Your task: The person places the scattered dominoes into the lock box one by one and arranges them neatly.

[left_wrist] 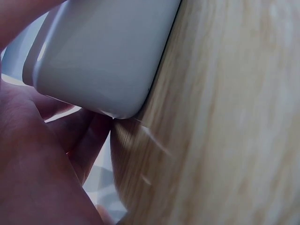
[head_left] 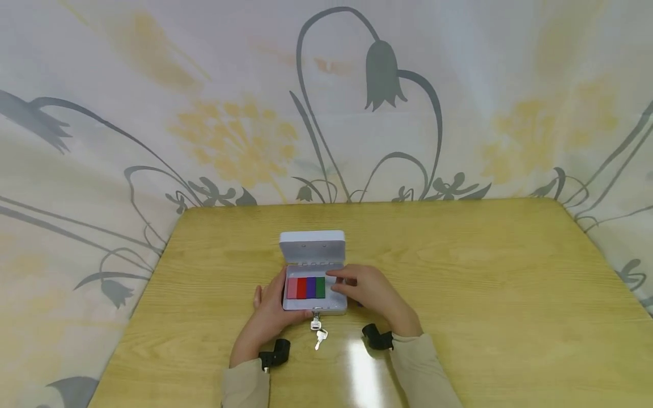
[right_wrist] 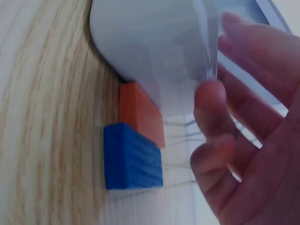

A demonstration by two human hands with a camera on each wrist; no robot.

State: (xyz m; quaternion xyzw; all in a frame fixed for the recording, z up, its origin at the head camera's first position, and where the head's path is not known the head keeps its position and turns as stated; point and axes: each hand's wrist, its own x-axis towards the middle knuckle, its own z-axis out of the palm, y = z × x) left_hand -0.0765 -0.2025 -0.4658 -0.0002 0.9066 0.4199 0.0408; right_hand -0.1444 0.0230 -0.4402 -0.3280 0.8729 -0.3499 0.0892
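A white metal cash box (head_left: pixel 336 304) stands on the table with its lid (head_left: pixel 312 249) raised. Inside, a pink block (head_left: pixel 292 288), a red block (head_left: pixel 302 288), a purple block (head_left: pixel 311 287) and a green block (head_left: pixel 320 287) lie side by side. My left hand (head_left: pixel 272 311) grips the box's left side, the thumb along the front edge. My right hand (head_left: pixel 368 288) reaches over the right wall, thumb and forefinger apart near the green block and holding nothing. Below it, an orange block (right_wrist: pixel 140 115) and a blue block (right_wrist: pixel 133 157) stand beside the box, mostly hidden in the head view.
A key (head_left: pixel 316 324) sits in the lock at the box's front, with a second key (head_left: pixel 321 338) hanging from it. The wooden table (head_left: pixel 500 294) stretches to both sides. Behind it hangs a flower-patterned curtain (head_left: pixel 449 136).
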